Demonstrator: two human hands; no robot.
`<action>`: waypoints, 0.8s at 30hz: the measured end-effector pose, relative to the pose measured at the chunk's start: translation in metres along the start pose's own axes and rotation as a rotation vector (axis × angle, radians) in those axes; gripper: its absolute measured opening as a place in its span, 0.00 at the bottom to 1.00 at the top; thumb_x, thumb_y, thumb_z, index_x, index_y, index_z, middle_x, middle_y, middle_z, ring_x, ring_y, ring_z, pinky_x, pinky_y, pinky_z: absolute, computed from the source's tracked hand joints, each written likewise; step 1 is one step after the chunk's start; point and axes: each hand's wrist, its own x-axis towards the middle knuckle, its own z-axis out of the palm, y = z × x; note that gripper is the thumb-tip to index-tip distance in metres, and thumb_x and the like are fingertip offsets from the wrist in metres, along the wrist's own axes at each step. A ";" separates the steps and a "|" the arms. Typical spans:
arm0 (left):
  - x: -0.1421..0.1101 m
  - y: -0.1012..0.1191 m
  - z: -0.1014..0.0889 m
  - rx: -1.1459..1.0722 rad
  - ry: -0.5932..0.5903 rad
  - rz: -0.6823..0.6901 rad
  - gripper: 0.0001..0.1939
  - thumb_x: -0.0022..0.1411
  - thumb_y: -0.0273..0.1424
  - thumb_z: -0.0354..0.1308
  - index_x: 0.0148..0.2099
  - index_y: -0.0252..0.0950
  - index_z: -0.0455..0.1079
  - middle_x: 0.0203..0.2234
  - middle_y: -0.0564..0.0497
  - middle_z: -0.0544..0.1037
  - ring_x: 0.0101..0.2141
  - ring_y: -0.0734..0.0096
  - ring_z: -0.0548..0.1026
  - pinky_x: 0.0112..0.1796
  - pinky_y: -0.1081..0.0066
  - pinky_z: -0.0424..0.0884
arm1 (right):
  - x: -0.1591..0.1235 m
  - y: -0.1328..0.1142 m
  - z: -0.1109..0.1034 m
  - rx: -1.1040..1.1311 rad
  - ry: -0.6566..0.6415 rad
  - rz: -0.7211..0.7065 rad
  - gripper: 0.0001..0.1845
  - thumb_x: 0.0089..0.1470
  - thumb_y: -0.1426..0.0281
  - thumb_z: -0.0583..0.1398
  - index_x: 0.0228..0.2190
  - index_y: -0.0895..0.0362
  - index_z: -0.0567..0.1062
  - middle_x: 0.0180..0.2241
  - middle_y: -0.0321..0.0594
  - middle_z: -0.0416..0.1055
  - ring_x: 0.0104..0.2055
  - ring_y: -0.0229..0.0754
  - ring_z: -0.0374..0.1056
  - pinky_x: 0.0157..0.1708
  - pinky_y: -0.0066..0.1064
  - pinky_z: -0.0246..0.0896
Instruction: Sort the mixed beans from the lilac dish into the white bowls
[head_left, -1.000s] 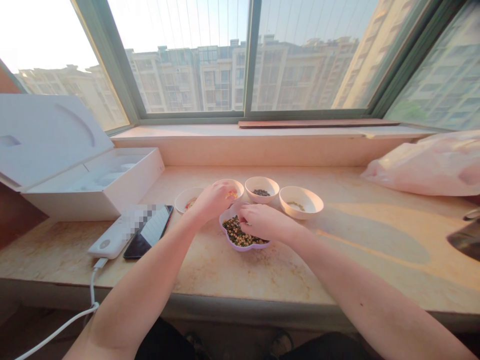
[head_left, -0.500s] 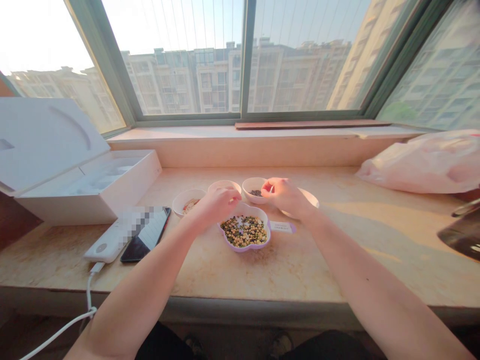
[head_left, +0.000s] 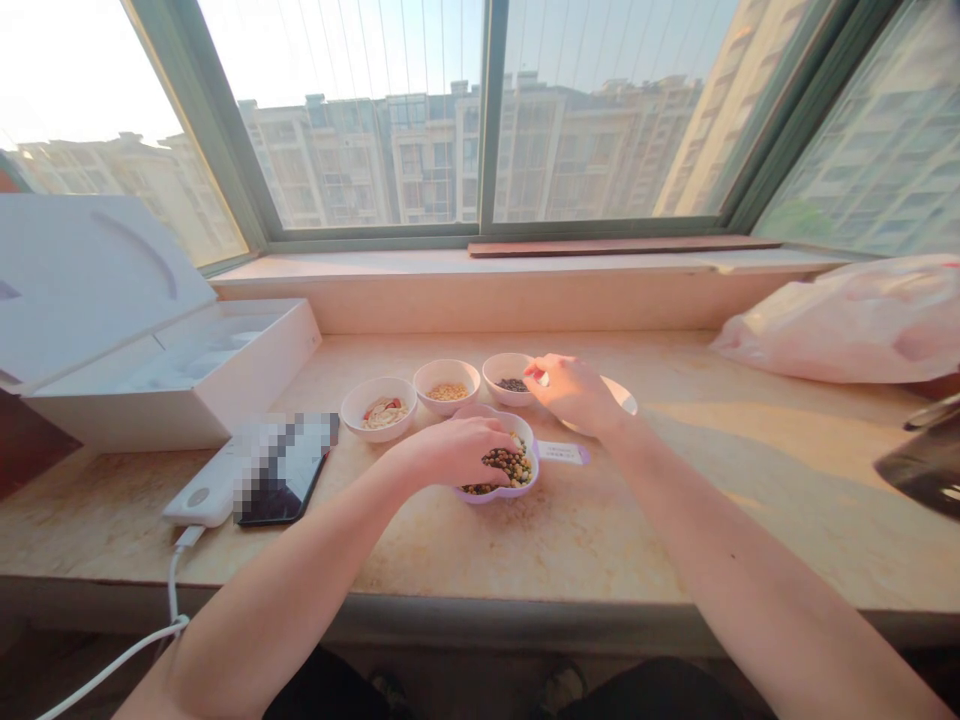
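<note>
My left hand (head_left: 469,450) reaches over the white and purple scalloped bowl (head_left: 517,493), fingers stretched down and apart at the mixed beans (head_left: 516,462). It covers the bowl's left part. Held at the right rim of a white bowl with dark beans (head_left: 513,384), my right hand (head_left: 574,388) has its thumb and fingertips pinched together; what they hold is too small to make out. Behind that hand a white dish (head_left: 621,395) is partly hidden. To the left stand a bowl of yellow beans (head_left: 448,391) and a bowl of pale and reddish pieces (head_left: 384,411).
A white label tag (head_left: 561,453) lies beside the scalloped bowl. On the left are a phone (head_left: 289,485), a white power bank (head_left: 199,495) with its cable, and an open white box (head_left: 247,370). A plastic bag (head_left: 847,325) and a dark object (head_left: 922,465) sit at the right.
My left hand has moved down from above the scalloped bowl into its beans, and its fingers have spread. The bowl of yellow beans shows more fully. My right hand has hardly moved.
</note>
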 end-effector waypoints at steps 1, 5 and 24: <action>0.001 0.000 0.001 0.009 0.000 0.004 0.08 0.65 0.36 0.62 0.40 0.37 0.77 0.41 0.47 0.79 0.43 0.62 0.76 0.45 0.66 0.70 | -0.001 0.000 0.000 0.008 0.003 -0.013 0.13 0.61 0.65 0.58 0.41 0.52 0.81 0.44 0.42 0.80 0.45 0.48 0.73 0.41 0.34 0.63; 0.002 0.001 0.001 0.012 0.011 0.004 0.05 0.65 0.27 0.59 0.40 0.37 0.77 0.39 0.49 0.80 0.39 0.65 0.77 0.40 0.67 0.69 | -0.004 0.000 -0.002 0.053 0.014 -0.040 0.12 0.61 0.64 0.58 0.39 0.52 0.81 0.43 0.41 0.80 0.45 0.48 0.73 0.40 0.33 0.62; -0.002 0.005 -0.011 -0.048 0.074 -0.053 0.11 0.67 0.30 0.58 0.33 0.38 0.79 0.35 0.50 0.80 0.36 0.68 0.77 0.38 0.70 0.69 | -0.006 -0.003 -0.001 0.109 0.030 -0.061 0.12 0.61 0.63 0.58 0.39 0.53 0.81 0.42 0.40 0.80 0.41 0.45 0.74 0.37 0.33 0.61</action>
